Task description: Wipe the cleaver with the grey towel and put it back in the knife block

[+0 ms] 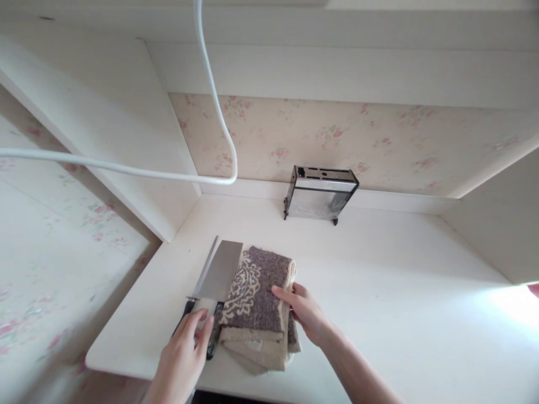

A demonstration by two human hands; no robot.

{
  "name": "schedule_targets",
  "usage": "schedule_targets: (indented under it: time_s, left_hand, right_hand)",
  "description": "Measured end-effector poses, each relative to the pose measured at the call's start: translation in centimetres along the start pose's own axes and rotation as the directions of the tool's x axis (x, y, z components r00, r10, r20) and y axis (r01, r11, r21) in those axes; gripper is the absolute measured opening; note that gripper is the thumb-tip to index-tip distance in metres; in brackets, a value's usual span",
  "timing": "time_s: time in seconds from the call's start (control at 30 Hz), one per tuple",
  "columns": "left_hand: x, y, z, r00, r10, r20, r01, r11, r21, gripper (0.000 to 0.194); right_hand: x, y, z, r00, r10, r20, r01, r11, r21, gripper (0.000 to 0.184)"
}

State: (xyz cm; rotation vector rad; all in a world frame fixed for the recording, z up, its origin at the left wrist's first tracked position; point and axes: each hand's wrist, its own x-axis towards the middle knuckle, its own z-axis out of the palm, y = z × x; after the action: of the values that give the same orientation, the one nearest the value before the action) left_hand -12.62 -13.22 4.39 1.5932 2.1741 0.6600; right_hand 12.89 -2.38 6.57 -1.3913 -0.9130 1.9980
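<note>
A folded cloth (269, 297), purple-grey with a cream floral pattern and beige layers beneath, lies on the white desktop. My right hand (304, 311) grips its right edge, thumb on top and fingers under the fold. To the left of the cloth lies a cleaver (219, 269) with a wide grey blade and black handle. Beside it rests a sharpening steel (206, 266), its black handle partly covered by my hand. My left hand (185, 345) hovers at these two handles, thumb and fingers apart; firm contact with either handle cannot be made out.
At the back of the desktop (379, 292) stands a silver-and-black box-like device (322, 193) with clear sides. A white cable (219, 112) hangs in the upper left foreground. White panels (105, 106) and floral wallpaper (337, 129) enclose the desk.
</note>
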Motion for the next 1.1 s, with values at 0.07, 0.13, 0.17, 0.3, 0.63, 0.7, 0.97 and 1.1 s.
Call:
schedule_targets:
  time_s: [0.07,0.13,0.17,0.3,0.63,0.7,0.97,1.1]
  left_hand:
    - [0.4,0.1,0.2,0.999,0.017,0.046,-0.017,1.0,0.002,0.027]
    - [0.8,-0.1,0.5,0.996,0.023,0.084,-0.024,1.0,0.014,0.027]
    - [1.0,-0.1,0.6,0.995,0.018,0.094,-0.021,0.999,0.029,0.027]
    - [1.2,0.5,1.2,0.99,-0.01,0.14,-0.009,0.991,0.134,0.032]
    - [2.7,2.1,0.7,0.938,-0.154,0.31,0.076,0.965,0.251,0.026]
    - [3.0,2.0,0.6,0.938,-0.113,0.328,0.064,0.985,0.158,0.026]
    - [1.2,4.9,2.5,0.907,-0.122,0.403,0.295,0.867,-0.402,0.04]
    - [-0.8,9.1,3.7,0.93,-0.051,0.363,0.263,0.783,-0.564,0.033]
  right_hand:
    - [0.2,0.3,0.8,0.998,0.001,0.061,-0.001,1.0,0.0,0.039]
    - [0.2,0.6,1.3,0.997,-0.024,0.077,0.026,0.999,-0.027,0.035]
    - [0.1,0.7,1.5,0.997,-0.054,0.052,0.057,0.997,-0.054,0.035]
    - [-1.0,0.8,0.5,0.979,-0.189,-0.082,0.177,0.976,-0.13,0.041]
    - [-3.6,1.1,-6.4,0.806,-0.257,-0.533,0.423,0.88,0.215,0.081]
    - [-4.0,0.9,-7.7,0.759,-0.267,-0.594,0.472,0.854,0.218,0.077]
    - [-5.0,0.7,-8.4,0.636,-0.284,-0.717,0.595,0.772,0.222,0.048]
    - [-4.7,1.8,-4.7,0.66,-0.439,-0.609,0.602,0.795,0.079,0.028]
